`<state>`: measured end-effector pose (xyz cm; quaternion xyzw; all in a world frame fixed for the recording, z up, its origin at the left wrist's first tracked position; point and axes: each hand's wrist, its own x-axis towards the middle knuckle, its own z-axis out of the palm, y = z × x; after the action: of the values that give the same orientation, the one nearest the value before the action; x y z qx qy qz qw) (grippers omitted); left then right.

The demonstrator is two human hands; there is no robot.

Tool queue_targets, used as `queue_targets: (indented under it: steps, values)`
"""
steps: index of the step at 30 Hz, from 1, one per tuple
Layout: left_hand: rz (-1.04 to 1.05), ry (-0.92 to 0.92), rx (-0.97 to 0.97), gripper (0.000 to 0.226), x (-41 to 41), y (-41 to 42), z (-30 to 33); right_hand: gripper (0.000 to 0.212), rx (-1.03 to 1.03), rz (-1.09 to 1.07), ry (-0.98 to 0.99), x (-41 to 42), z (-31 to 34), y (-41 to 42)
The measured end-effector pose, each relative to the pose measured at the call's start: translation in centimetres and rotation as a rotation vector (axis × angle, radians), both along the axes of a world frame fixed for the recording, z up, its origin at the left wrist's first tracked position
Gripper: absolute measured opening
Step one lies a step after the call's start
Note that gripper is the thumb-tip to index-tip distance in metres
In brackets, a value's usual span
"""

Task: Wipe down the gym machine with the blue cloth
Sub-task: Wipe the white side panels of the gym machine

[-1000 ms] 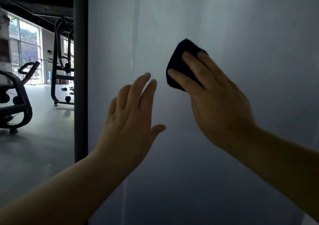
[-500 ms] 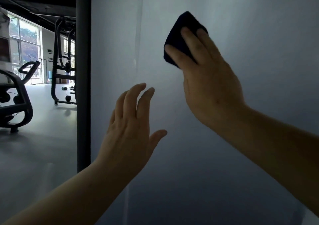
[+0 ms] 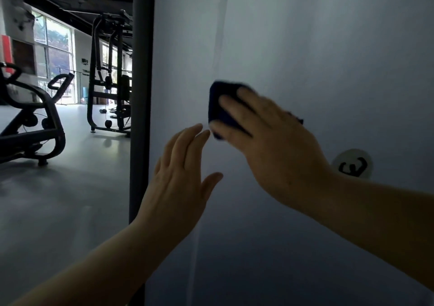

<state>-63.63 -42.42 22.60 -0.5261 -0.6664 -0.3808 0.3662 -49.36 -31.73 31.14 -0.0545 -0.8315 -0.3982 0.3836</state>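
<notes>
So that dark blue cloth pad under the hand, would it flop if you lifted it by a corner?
Probably. The dark blue cloth looks soft and folded, bunched under the right hand, so it should droop and unfold. It seems light, and likely slides easily on the smooth pale panel.

Two bare forearms reach into view from the lower edge, with no sleeve, watch, band or glove visible on either as far as the picture shows them. The left hand (image 3: 180, 179) shows its back, knuckles and nails plain, without rings or markings. The right hand (image 3: 277, 150) is blurred along the fingers, so fine detail there cannot be made out; its back and wrist likewise carry nothing worn.
</notes>
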Motion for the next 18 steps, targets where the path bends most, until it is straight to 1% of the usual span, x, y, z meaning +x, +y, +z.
queue_targets:
  steps: [2,3,6,8,12,14,16,18]
  values:
    - [0.014,-0.018,0.022,0.078,-0.5,-0.2,-0.1,0.053,0.034,0.016,-0.085,-0.1,0.5,-0.1]
    - [0.024,-0.040,0.018,0.081,-0.7,-0.3,-0.1,0.053,0.044,0.003,-0.085,-0.4,1.4,-0.1]
    - [0.032,-0.109,-0.014,0.088,-1.3,-0.5,0.3,0.059,-0.007,-0.053,0.039,-1.9,3.9,-0.8]
    - [0.022,-0.132,-0.008,0.086,-1.6,-0.6,0.7,0.060,-0.028,-0.074,0.088,-2.9,3.6,-1.3]
    - [-0.005,-0.169,0.020,0.074,-2.2,-1.3,1.6,0.055,0.049,-0.007,-0.088,-3.5,0.9,-1.6]
    - [-0.028,-0.180,0.037,0.069,-2.5,-1.6,1.9,0.053,0.071,-0.008,-0.106,-3.6,1.6,-1.7]
    - [-0.085,-0.220,0.049,0.068,-2.8,-1.7,2.1,0.054,0.046,-0.033,-0.049,-3.9,3.1,-2.1]
    - [-0.121,-0.243,0.058,0.070,-3.0,-1.9,2.2,0.057,-0.030,-0.087,0.038,-4.4,4.2,-2.7]
